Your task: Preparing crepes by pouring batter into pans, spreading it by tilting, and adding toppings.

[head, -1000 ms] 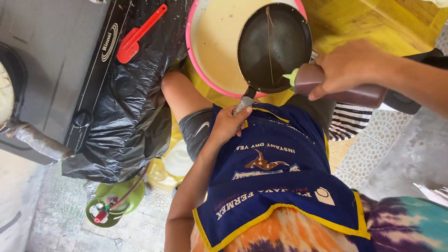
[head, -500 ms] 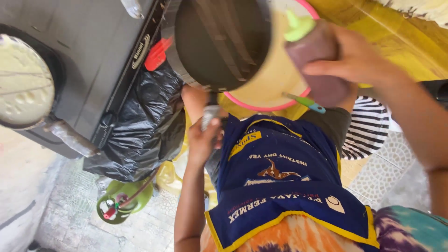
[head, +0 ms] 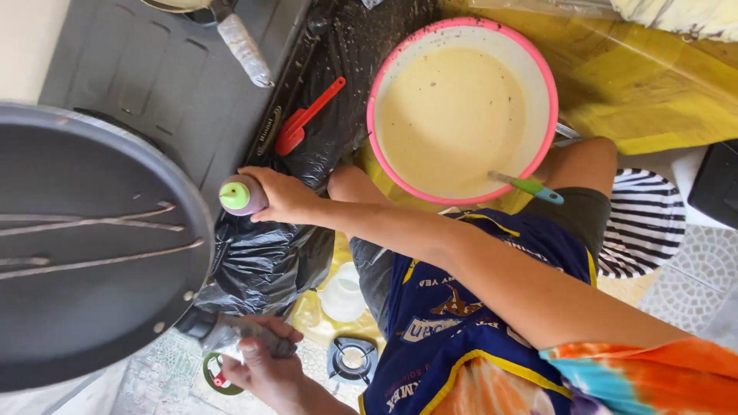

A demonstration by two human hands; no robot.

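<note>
Dark pan point(head: 84, 253) tilted, left hand point(head: 257, 361) gripping handle; right hand point(head: 284, 196) clasping bottle point(head: 242, 196). I fear oil running off.

Right hand point(head: 280, 196): arm extended across the body toward the left of the view, forearm bare, fingers curled shut in a grasp. Left hand point(head: 261, 361): low at the frame's bottom edge, fingers clenched, wrist bent upward.
</note>
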